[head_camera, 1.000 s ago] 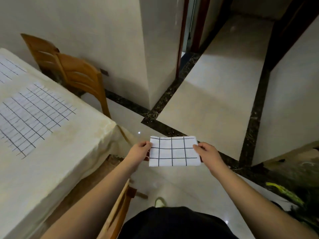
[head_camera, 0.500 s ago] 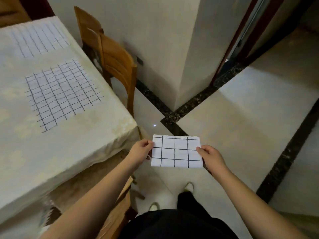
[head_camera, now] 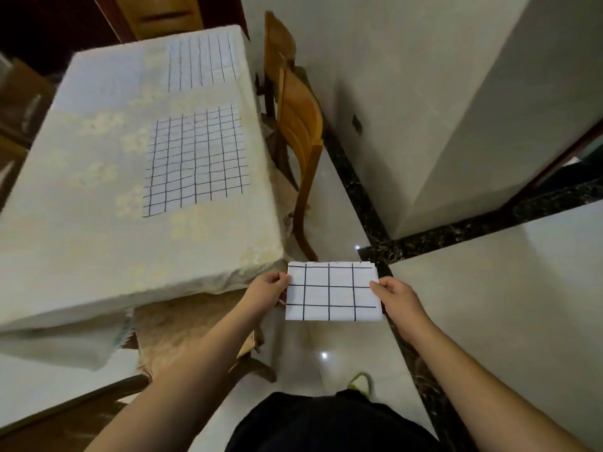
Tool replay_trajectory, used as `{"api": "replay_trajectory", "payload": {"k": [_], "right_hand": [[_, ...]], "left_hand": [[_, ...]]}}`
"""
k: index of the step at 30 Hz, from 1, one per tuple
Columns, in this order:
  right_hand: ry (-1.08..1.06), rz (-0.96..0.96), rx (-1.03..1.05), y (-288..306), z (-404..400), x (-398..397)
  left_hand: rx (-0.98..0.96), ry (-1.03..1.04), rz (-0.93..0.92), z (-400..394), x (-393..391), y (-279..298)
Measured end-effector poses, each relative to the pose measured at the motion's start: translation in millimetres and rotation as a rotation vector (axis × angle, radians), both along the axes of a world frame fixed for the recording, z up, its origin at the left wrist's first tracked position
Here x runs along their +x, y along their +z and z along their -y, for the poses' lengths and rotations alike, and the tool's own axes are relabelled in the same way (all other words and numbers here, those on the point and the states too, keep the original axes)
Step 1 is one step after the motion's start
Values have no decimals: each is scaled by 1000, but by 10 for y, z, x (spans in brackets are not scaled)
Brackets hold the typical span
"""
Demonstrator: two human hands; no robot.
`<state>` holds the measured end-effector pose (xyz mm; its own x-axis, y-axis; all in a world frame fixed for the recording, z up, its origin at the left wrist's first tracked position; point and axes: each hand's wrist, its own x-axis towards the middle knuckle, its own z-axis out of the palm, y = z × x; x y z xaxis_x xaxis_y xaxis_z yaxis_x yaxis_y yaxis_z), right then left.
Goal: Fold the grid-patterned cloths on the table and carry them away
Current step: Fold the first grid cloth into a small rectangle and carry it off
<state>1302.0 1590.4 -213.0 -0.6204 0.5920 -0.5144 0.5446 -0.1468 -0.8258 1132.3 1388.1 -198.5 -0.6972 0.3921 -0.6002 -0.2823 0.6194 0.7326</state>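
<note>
A folded white cloth with a black grid (head_camera: 332,291) hangs in the air in front of me, off the table's near right corner and above the floor. My left hand (head_camera: 266,290) pinches its left edge and my right hand (head_camera: 396,296) pinches its right edge. Two more grid cloths lie spread flat on the table (head_camera: 81,230): a nearer cloth (head_camera: 195,161) in the middle and a farther cloth (head_camera: 202,62) near the back edge.
A cream tablecloth covers the table. Wooden chairs (head_camera: 300,132) stand along its right side, and another chair (head_camera: 182,324) is tucked under the near edge. A white wall corner (head_camera: 456,125) rises to the right, with glossy tiled floor (head_camera: 489,305) beyond.
The view has swung left, bringing the table and both flat cloths into fuller view. Both hands hold the folded cloth the same way, now close to the table's corner.
</note>
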Motion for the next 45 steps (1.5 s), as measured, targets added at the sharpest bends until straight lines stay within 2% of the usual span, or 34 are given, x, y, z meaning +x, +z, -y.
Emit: {"api": "replay_trajectory", "payload": {"k": [7, 20, 26, 34, 45], "right_hand": [[142, -24, -7, 38, -325, -350], [384, 91, -14, -44, -330, -1283], [444, 149, -19, -178, -181, -1911], [678, 276, 85, -250, 85, -2629], [791, 383, 128, -438, 253, -3097]], "left_hand": [[15, 122, -44, -91, -12, 51], [-48, 253, -93, 110, -605, -128], [-127, 193, -165, 283, -1197, -249], [-259, 88, -219, 639, -1832, -447], [-381, 51, -234, 806, -2176, -690]]}}
